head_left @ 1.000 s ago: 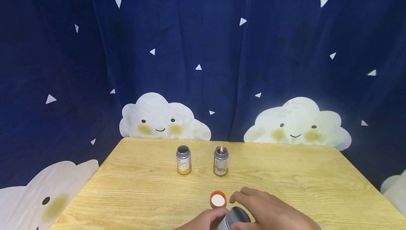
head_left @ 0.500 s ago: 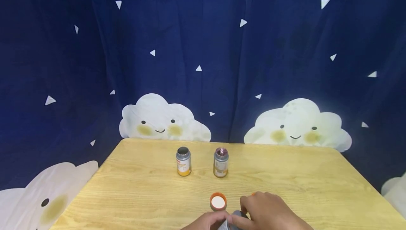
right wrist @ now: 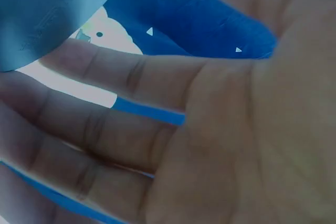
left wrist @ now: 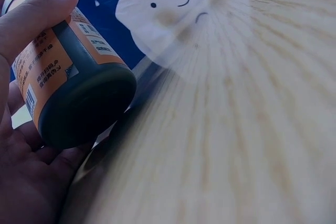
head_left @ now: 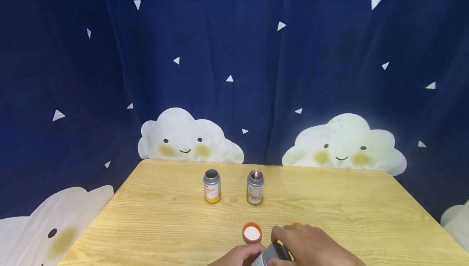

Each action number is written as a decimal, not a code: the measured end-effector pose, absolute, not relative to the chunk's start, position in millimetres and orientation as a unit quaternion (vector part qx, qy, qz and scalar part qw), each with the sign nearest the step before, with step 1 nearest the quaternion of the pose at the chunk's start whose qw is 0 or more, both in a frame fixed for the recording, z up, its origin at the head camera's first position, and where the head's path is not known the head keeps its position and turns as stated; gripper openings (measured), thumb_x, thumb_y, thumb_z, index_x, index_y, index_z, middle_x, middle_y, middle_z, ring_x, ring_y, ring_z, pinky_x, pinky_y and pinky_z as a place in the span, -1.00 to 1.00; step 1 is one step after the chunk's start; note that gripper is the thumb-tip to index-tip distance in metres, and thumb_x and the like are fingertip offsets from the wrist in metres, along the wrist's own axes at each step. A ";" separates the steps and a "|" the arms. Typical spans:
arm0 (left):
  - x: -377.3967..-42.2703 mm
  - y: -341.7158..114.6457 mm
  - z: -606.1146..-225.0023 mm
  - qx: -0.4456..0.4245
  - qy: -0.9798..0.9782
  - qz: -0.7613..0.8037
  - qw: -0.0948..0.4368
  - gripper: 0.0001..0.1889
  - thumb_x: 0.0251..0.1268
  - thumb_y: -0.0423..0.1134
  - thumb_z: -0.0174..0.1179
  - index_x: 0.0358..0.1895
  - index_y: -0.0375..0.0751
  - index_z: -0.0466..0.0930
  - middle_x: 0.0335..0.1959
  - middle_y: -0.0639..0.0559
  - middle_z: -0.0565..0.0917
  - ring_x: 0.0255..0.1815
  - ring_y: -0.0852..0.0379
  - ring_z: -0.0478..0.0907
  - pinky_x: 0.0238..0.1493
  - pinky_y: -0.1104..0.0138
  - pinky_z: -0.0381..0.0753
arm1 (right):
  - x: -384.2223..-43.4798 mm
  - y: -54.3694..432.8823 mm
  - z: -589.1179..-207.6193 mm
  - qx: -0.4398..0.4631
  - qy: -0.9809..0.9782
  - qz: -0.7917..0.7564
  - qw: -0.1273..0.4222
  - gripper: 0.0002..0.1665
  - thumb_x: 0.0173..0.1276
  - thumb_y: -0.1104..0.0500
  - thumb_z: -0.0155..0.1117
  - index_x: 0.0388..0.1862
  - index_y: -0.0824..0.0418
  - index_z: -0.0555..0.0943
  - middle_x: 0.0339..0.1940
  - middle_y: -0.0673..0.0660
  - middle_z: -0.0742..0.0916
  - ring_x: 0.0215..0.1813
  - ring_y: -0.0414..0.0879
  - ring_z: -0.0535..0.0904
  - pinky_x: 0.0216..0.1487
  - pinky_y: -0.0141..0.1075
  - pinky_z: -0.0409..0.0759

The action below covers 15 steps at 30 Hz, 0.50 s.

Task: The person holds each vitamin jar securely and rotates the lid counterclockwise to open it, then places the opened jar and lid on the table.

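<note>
At the front edge of the head view, my left hand (head_left: pixel 242 254) grips a dark bottle with a white label (head_left: pixel 258 260), partly cut off below. Seen in the left wrist view, this bottle (left wrist: pixel 79 93) is tilted, with orange label panels, a rounded base and the thumb lying across its side. My right hand (head_left: pixel 307 243) has its fingertips and thumb around the grey cap (head_left: pixel 275 252) on top. From the right wrist, the cap (right wrist: pixel 47 14) shows embossed markings, with fingers bent to its rim. Just beyond lies a loose orange-rimmed cap (head_left: pixel 252 233), white inside facing up.
Two uncapped grey bottles stand upright toward the back, the left one (head_left: pixel 212 192) with a white and yellow label, the right one (head_left: pixel 255 192) with pinkish foil at its mouth. An orange bit (head_left: pixel 295 223) peeks out behind my right hand. A blue curtain (head_left: pixel 234 54) hangs behind the wooden table (head_left: pixel 165 217).
My right fingers, spread beside the grey cap at first, closed around it, then shifted slightly left. An orange bit behind that hand came into sight. The left hand keeps its grip.
</note>
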<state>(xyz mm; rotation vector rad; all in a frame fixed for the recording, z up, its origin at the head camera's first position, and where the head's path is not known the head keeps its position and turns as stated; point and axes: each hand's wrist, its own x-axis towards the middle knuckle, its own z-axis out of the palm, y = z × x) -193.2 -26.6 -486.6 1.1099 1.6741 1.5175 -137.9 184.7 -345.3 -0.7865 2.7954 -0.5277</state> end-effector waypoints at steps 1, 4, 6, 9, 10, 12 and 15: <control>-193.6 -26.7 -487.4 0.422 0.633 0.573 0.305 -0.54 0.35 -0.16 0.16 0.18 -0.39 0.39 -0.06 0.31 0.57 -0.02 0.38 0.51 0.07 0.42 0.48 | -137.7 184.7 -344.9 -0.270 0.942 -0.179 0.093 -0.75 0.17 -0.16 0.36 -0.36 -0.09 0.55 -0.57 -0.25 0.47 -0.53 -0.34 0.37 -0.54 -0.36 0.34; -193.8 -26.8 -489.2 0.425 0.632 0.574 0.301 -0.54 0.34 -0.16 0.17 0.18 -0.38 0.40 -0.06 0.31 0.57 -0.02 0.38 0.52 0.07 0.42 0.49 | -137.6 185.1 -344.6 -0.279 0.939 -0.180 0.091 -0.71 0.08 -0.15 0.42 -0.31 -0.09 0.56 -0.52 -0.27 0.48 -0.48 -0.35 0.38 -0.50 -0.37 0.36; -193.7 -26.4 -489.6 0.425 0.628 0.578 0.301 -0.54 0.33 -0.18 0.18 0.19 -0.39 0.40 -0.07 0.31 0.57 -0.03 0.38 0.52 0.07 0.41 0.49 | -138.0 185.0 -343.9 -0.272 0.940 -0.180 0.100 -0.63 0.03 -0.18 0.45 -0.26 -0.07 0.58 -0.48 -0.27 0.50 -0.45 -0.35 0.39 -0.46 -0.36 0.40; -194.8 -26.5 -489.1 0.427 0.621 0.583 0.304 -0.52 0.32 -0.18 0.19 0.20 -0.39 0.39 -0.06 0.32 0.57 -0.01 0.37 0.52 0.10 0.40 0.48 | -139.5 184.5 -342.7 -0.254 0.945 -0.173 0.113 -0.54 -0.04 -0.19 0.51 -0.21 -0.03 0.61 -0.43 -0.25 0.52 -0.41 -0.32 0.41 -0.42 -0.33 0.43; -195.2 -26.8 -488.7 0.428 0.618 0.585 0.305 -0.51 0.32 -0.16 0.19 0.20 -0.38 0.39 -0.06 0.31 0.57 0.00 0.36 0.52 0.11 0.40 0.47 | -139.6 184.4 -342.0 -0.246 0.947 -0.171 0.117 -0.53 -0.05 -0.18 0.52 -0.20 -0.03 0.61 -0.41 -0.25 0.53 -0.39 -0.32 0.41 -0.41 -0.31 0.45; -196.0 -27.2 -489.0 0.430 0.613 0.588 0.307 -0.49 0.31 -0.12 0.20 0.21 -0.36 0.39 -0.05 0.31 0.57 0.02 0.34 0.52 0.13 0.39 0.46 | -139.5 184.6 -340.9 -0.237 0.950 -0.165 0.117 -0.52 -0.08 -0.17 0.54 -0.21 -0.03 0.62 -0.39 -0.24 0.54 -0.38 -0.30 0.42 -0.40 -0.28 0.46; -196.2 -27.7 -490.5 0.433 0.610 0.588 0.308 -0.45 0.31 -0.05 0.20 0.23 -0.35 0.38 -0.03 0.32 0.57 0.04 0.33 0.52 0.14 0.38 0.46 | -138.2 185.1 -339.4 -0.223 0.953 -0.165 0.121 -0.52 -0.10 -0.20 0.54 -0.23 -0.04 0.62 -0.40 -0.23 0.55 -0.40 -0.27 0.42 -0.39 -0.26 0.46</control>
